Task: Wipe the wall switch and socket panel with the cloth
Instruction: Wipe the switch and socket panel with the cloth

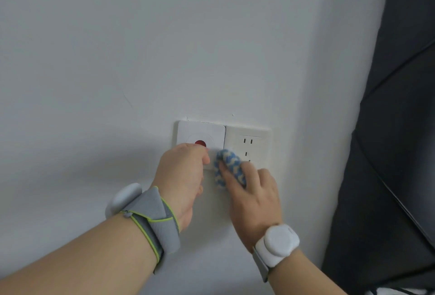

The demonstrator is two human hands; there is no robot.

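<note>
A white switch panel (200, 131) with a red round dot sits on the wall, and a white socket panel (255, 144) adjoins it on the right. My right hand (254, 197) presses a blue-and-cream woven cloth (229, 167) against the lower edge where the two panels meet. My left hand (182, 174) rests on the lower left part of the switch panel, fingers curled against it and hiding that corner. Both wrists wear grey straps with white sensor pods.
The pale wall (141, 47) fills most of the view. A dark grey padded surface (395, 130) runs down the right side, close to the socket panel.
</note>
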